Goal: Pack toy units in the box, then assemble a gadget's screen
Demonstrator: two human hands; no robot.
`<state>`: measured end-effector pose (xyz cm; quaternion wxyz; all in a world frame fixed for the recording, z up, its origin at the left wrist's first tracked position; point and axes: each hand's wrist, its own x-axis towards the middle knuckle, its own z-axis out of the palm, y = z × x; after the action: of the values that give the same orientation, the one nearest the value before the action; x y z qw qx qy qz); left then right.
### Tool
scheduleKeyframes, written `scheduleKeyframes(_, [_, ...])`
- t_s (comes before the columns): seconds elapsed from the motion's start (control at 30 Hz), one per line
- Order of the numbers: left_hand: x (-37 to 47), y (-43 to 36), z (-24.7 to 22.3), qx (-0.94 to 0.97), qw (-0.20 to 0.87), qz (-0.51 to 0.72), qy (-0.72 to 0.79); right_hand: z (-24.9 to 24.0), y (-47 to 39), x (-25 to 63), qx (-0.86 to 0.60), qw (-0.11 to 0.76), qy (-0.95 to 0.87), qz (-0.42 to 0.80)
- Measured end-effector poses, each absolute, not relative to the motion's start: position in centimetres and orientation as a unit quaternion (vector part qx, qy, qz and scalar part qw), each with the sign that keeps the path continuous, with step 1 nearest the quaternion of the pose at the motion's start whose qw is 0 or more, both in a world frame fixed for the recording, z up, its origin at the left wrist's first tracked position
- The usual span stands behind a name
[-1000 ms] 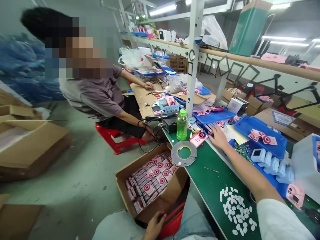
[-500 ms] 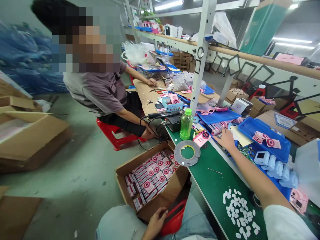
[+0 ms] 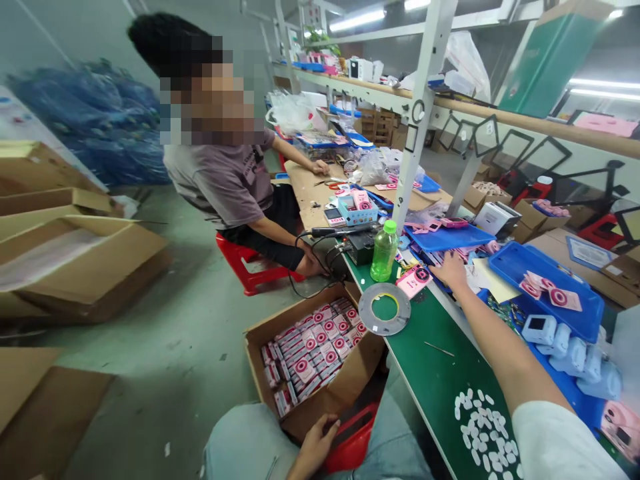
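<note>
My right hand reaches across the green bench top to the pink camera parts heaped by a blue tray. Its fingers are apart and at the edge of the heap; what the fingertips touch is partly hidden. A pink camera lies on the bench just left of that hand. Low in front of me, my left hand rests over my lap with loosely bent fingers and nothing visible in it, beside a red stool.
A carton packed with pink boxes stands left of the bench. A tape roll, green bottle, metal pick and white oval pieces are on the bench. Light-blue camera shells stand right. A co-worker sits beyond.
The view has turned slightly left, so most things appear further right. My right hand has pushed a little deeper into the pink parts; my left hand stays at my lap.
</note>
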<state>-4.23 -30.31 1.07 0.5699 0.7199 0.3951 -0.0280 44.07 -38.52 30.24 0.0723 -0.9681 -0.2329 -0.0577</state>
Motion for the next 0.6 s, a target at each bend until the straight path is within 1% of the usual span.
scheduleKeyframes(0.3, [-3.32,-30.59,1.37,0.683,0.573,0.023,0.451,30.67,-38.7,44.45,-0.963,0.126,-0.237,-0.038])
scheduleKeyframes(0.6, [-3.6,-30.19,1.63,0.65,0.615,0.003,0.446,30.52,-39.42,44.89,-0.956,0.15,-0.248,-0.05])
